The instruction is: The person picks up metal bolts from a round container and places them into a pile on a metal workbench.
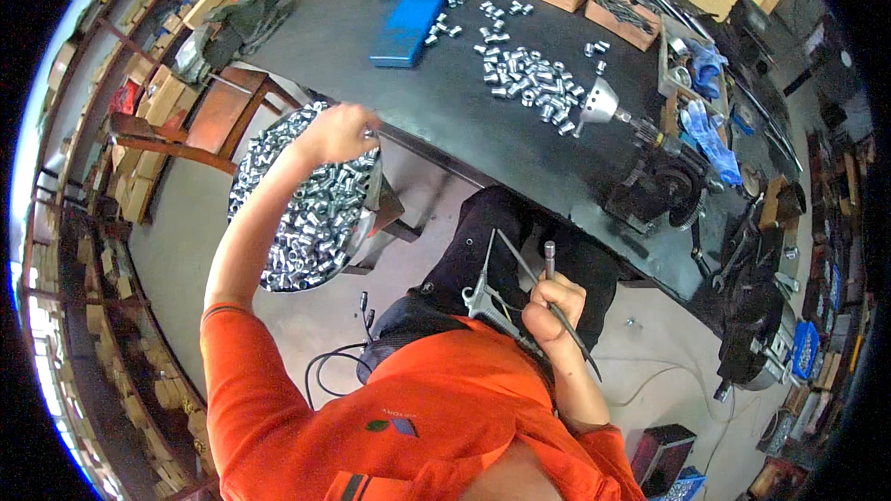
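My left hand is closed above the rim of a round tray heaped with small shiny metal sockets. A bit of bright metal, seemingly one of the sockets, shows at its fingertips. Over my lap, my right hand grips a long thin dark rod slanting through the fist. A short cylindrical metal socket sticks up from the same hand. Beside it, a grey tool with a thin nozzle lies against my lap; my hand and shirt partly hide it.
On the dark workbench, loose sockets lie near a blue block. A bench machine with a metal head stands at right, near blue gloves. A wooden chair stands left of the tray; a black cable lies below.
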`<state>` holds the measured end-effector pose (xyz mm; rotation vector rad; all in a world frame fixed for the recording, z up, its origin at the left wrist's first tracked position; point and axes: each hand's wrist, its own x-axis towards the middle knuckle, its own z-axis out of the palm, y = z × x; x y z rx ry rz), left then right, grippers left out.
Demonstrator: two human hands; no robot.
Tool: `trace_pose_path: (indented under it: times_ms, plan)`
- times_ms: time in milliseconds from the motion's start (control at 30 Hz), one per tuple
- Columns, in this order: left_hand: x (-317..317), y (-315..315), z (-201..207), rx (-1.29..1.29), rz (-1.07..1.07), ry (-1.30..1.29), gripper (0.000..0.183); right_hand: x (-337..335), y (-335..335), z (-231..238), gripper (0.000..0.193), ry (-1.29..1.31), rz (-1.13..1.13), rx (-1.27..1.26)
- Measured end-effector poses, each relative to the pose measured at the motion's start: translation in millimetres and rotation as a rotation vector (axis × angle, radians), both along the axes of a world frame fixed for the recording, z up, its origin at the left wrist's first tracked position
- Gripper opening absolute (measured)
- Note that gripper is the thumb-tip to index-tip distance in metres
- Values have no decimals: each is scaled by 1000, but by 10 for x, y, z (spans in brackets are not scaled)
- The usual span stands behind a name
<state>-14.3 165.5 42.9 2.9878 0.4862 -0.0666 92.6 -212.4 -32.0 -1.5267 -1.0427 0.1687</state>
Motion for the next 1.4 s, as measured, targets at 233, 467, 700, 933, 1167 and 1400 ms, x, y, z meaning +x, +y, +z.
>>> trace_pose_path:
  times_ms: [233,467,700,933,1167,1400]
  plan:
    - [-673,-167,-568,129,128,172,31,0,28,-6,23,-4,66,-11]
    - [-644,-253,-546,125,112,68,18,-18,-37,37,27,17,73,-27]
    - [-384,-825,-225,-1400,345,-323,16,-123,78,117,20,26,123,18]
    - [-95,-1505,-342,-1931,43,-330,36,-157,66,118,23,74,304,-51]
    - [-114,-1584,-528,-2107,190,-180,33,-157,65,-9,25,60,304,-88]
    - [-104,-1626,-534,-2114,265,-198,33,-149,131,-15,24,34,323,-111]
